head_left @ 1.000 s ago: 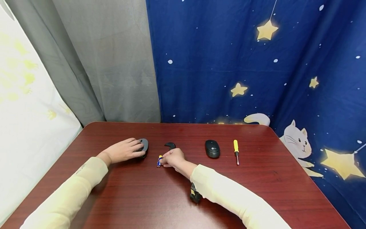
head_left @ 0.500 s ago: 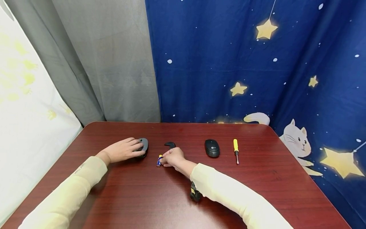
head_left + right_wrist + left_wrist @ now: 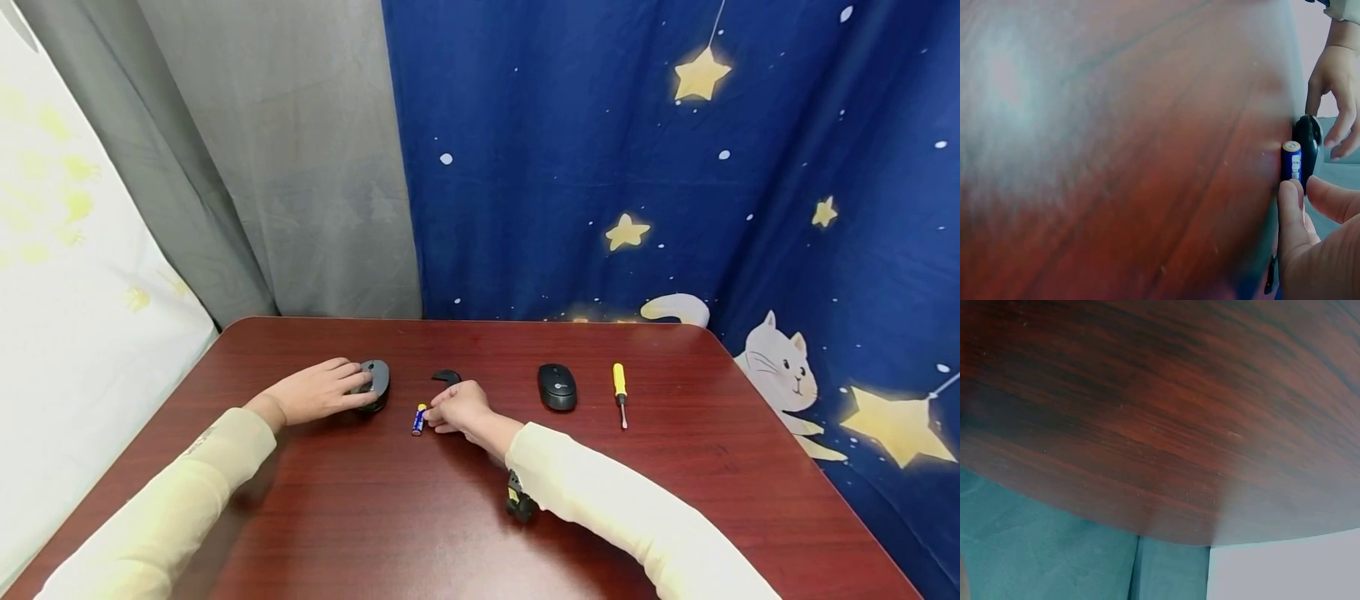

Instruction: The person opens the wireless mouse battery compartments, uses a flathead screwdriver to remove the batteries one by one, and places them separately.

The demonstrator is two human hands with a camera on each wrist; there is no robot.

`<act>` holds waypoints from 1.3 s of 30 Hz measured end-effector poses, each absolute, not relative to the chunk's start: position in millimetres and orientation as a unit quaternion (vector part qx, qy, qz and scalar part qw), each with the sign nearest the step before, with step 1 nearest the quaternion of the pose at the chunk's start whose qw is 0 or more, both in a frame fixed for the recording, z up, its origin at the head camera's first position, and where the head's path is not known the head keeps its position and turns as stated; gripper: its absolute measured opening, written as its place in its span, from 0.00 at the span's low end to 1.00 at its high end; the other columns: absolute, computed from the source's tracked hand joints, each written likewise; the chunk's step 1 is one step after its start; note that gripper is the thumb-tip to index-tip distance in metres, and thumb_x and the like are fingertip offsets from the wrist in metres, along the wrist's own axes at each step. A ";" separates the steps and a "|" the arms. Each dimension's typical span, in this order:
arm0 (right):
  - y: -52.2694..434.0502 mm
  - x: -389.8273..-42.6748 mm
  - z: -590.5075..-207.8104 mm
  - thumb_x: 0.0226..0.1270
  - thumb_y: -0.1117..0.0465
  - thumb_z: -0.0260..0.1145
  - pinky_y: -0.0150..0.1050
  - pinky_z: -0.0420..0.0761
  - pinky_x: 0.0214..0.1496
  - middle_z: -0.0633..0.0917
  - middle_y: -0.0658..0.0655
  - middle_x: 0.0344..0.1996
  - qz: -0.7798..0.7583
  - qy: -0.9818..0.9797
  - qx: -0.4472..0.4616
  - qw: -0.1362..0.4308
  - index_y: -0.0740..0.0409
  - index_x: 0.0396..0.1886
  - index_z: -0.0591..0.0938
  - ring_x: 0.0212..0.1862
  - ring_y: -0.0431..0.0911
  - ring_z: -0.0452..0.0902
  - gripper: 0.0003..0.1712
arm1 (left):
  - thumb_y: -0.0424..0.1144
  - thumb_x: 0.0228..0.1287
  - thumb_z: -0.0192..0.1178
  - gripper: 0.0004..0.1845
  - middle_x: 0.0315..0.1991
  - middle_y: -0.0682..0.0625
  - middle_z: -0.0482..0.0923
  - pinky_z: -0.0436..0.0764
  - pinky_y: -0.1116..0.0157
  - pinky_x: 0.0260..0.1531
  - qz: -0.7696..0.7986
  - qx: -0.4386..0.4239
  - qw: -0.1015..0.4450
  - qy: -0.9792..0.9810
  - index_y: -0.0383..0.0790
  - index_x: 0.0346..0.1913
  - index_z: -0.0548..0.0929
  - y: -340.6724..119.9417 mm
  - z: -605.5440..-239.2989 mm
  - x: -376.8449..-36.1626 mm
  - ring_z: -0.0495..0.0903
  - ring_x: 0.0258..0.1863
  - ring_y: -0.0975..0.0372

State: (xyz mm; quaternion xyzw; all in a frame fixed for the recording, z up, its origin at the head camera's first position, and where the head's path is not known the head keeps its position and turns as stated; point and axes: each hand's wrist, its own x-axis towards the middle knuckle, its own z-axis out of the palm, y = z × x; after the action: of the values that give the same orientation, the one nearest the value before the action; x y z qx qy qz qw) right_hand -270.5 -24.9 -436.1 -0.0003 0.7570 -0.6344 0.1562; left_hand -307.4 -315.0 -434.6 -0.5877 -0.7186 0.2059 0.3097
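Observation:
In the head view my left hand [image 3: 318, 392] rests with extended fingers on a grey-and-black computer mouse [image 3: 377, 385]. My right hand [image 3: 459, 408] is beside a blue battery [image 3: 419, 420] with a yellow end, which lies on the table. The right wrist view has the thumb and index finger of that hand [image 3: 1316, 231] apart, close to the battery [image 3: 1292, 159]; whether a fingertip touches it I cannot tell. Just beyond the right hand lies a thin, curved black piece [image 3: 447, 377], partly hidden by it. The left wrist view shows neither hand's work.
A second, black mouse [image 3: 557, 387] stands right of the hands. Farther right lies a screwdriver [image 3: 619, 393] with a yellow handle. The reddish-brown table [image 3: 360, 517] has curtains [image 3: 525, 208] behind it. A small black device [image 3: 519, 498] hangs under the right wrist.
My right hand has shifted slightly right, its fingertips covering less of the battery. The left hand keeps its place on the mouse, apart from a very slight shift leftward.

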 end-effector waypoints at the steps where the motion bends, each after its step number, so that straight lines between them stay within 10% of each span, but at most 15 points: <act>1: -23.5 -271.1 -434.3 0.52 0.76 0.72 0.39 0.84 0.30 0.86 0.60 0.26 -0.635 0.756 0.001 0.158 0.72 0.36 0.82 0.27 0.45 0.83 0.10 | 0.28 0.77 0.19 0.28 0.51 0.41 0.77 0.75 0.54 0.45 0.205 -0.589 0.311 -0.717 0.44 0.56 0.74 -315.3 -434.2 -307.3 0.76 0.45 0.50; 8: -14.6 -272.5 -424.1 0.54 0.74 0.72 0.40 0.85 0.33 0.87 0.60 0.27 -0.631 0.760 -0.006 0.158 0.74 0.41 0.82 0.29 0.46 0.84 0.14 | 0.28 0.77 0.20 0.27 0.50 0.41 0.77 0.75 0.54 0.46 0.197 -0.589 0.312 -0.719 0.44 0.56 0.74 -311.1 -429.2 -303.2 0.76 0.46 0.50; 16: -1.5 -271.1 -414.4 0.55 0.73 0.72 0.43 0.85 0.35 0.87 0.60 0.29 -0.630 0.759 -0.029 0.164 0.74 0.43 0.82 0.32 0.48 0.85 0.16 | 0.29 0.60 0.43 0.23 0.52 0.40 0.77 0.75 0.54 0.47 0.194 -0.596 0.289 -0.724 0.45 0.58 0.74 -309.9 -421.8 -296.0 0.77 0.48 0.50; 34: 50.0 -274.2 -400.7 0.55 0.73 0.71 0.47 0.84 0.40 0.87 0.62 0.31 -0.630 0.764 -0.058 0.131 0.74 0.44 0.82 0.38 0.53 0.86 0.16 | 0.28 0.57 0.51 0.23 0.52 0.40 0.77 0.75 0.53 0.49 0.145 -0.609 0.322 -0.710 0.43 0.56 0.77 -256.8 -405.5 -292.3 0.77 0.48 0.49; 39: 67.1 -275.1 -396.7 0.54 0.74 0.71 0.51 0.83 0.43 0.87 0.62 0.31 -0.631 0.765 -0.062 0.110 0.72 0.42 0.82 0.40 0.56 0.85 0.14 | 0.31 0.71 0.40 0.18 0.51 0.40 0.78 0.75 0.53 0.49 0.093 -0.618 0.344 -0.701 0.40 0.55 0.78 -221.6 -404.2 -295.0 0.77 0.46 0.50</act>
State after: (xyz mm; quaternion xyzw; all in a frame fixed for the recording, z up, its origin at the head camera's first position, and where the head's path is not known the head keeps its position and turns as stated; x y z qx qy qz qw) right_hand -275.1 67.1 -396.7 -0.0617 0.7651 -0.6314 0.1102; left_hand -295.0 -221.6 -404.2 -0.6181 -0.7007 0.0928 0.3440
